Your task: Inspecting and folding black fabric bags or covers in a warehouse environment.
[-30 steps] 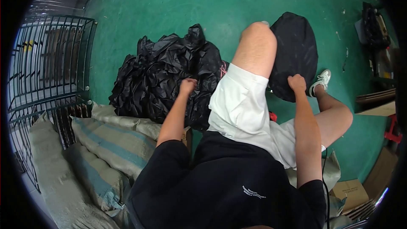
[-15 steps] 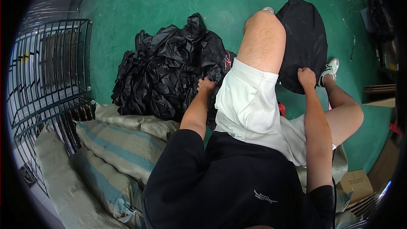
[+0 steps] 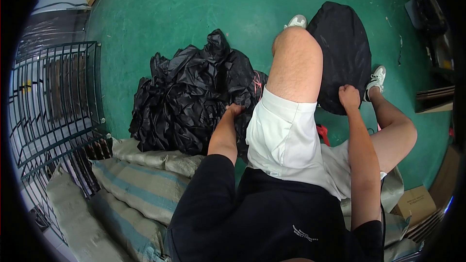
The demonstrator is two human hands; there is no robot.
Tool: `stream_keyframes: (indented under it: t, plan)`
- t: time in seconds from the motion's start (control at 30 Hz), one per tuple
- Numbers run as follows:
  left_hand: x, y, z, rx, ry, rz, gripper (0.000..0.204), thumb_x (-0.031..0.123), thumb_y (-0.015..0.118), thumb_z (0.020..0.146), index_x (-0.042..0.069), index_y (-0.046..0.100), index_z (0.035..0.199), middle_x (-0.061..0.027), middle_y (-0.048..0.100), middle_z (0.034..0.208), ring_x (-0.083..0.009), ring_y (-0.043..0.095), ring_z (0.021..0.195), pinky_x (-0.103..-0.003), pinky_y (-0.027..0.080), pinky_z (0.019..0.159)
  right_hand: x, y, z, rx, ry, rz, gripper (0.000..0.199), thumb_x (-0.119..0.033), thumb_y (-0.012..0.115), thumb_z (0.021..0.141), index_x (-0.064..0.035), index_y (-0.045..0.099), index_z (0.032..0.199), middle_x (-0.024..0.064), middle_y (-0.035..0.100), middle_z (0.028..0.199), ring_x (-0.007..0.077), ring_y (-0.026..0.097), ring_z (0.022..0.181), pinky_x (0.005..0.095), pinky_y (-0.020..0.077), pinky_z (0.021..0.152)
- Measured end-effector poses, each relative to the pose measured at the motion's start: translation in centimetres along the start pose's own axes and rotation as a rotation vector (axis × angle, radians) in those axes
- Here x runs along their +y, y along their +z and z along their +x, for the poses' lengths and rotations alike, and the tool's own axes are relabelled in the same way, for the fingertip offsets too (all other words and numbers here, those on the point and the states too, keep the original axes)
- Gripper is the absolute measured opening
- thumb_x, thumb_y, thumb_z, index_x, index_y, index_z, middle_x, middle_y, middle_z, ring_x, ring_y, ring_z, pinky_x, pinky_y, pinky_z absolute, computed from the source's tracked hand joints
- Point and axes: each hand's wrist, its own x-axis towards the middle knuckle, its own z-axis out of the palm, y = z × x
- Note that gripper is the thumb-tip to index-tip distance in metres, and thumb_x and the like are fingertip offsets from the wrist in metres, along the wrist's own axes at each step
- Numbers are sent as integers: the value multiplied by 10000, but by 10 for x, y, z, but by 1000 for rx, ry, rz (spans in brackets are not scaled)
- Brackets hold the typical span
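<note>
A large crumpled heap of thin black fabric (image 3: 182, 102) lies on the floor to my left. My left hand (image 3: 235, 110) is at its near right side, fingers curled into the folds and partly hidden there. Between my legs a flat, oval black cloth-covered piece (image 3: 340, 43) rests, looking smooth and taut. On its near edge my right hand (image 3: 349, 98) is closed, knuckles up, gripping the cloth. A pink cord (image 3: 257, 83) shows at the right side of the heap.
Stuffed woven sacks with blue stripes (image 3: 141, 184) lie at my near left, beside a dark metal rack (image 3: 53, 92). A red object (image 3: 323, 135) sits on the green floor (image 3: 160, 9) under my legs. Cardboard boxes (image 3: 415, 204) stand at the near right.
The whole view has shifted, so the heap and both hands sit lower in the picture. The left hand reaches slightly deeper into the folds; the right hand stays at the oval piece's near edge.
</note>
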Motion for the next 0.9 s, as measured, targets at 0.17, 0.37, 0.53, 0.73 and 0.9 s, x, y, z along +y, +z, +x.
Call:
stream_keyframes:
  t: [0.17,0.37,0.53,0.73,0.9]
  plan:
    - [-1,-5,-13,226,-49,-88,605,482,649,829,-29,656,1155,-234,585,1280,-385,505,1256,-413,403,1045,3,2,4,-14,7,-10,353,-305,510,860,-27,712,940,243,670,1022,417,625,998,492,490,900]
    - [17,-36,-64,757,38,-612,212,127,661,757,54,763,927,-189,721,966,-282,699,903,-364,531,835,13,-14,11,-128,55,62,335,-298,529,855,-31,702,960,239,673,1028,419,622,1025,489,489,911]
    - [16,-119,-104,849,630,-1217,243,-16,676,795,79,579,997,31,540,801,-89,503,683,-248,438,639,-28,-54,2,-83,-180,84,319,-312,583,861,-28,682,966,230,683,978,407,638,999,488,502,864]
    - [198,-187,-318,694,1365,-1265,192,-71,498,795,83,494,909,30,461,879,-69,436,804,-217,372,726,-47,-147,-32,-112,-484,794,211,-189,660,889,17,645,934,103,677,810,164,643,754,312,501,702]
    - [321,-137,-414,472,1762,-627,142,-9,487,657,46,439,779,-37,415,768,-127,405,726,-243,364,689,-21,-199,-50,-324,-526,1210,300,-277,591,971,-20,610,1125,48,660,1005,117,624,892,279,497,791]
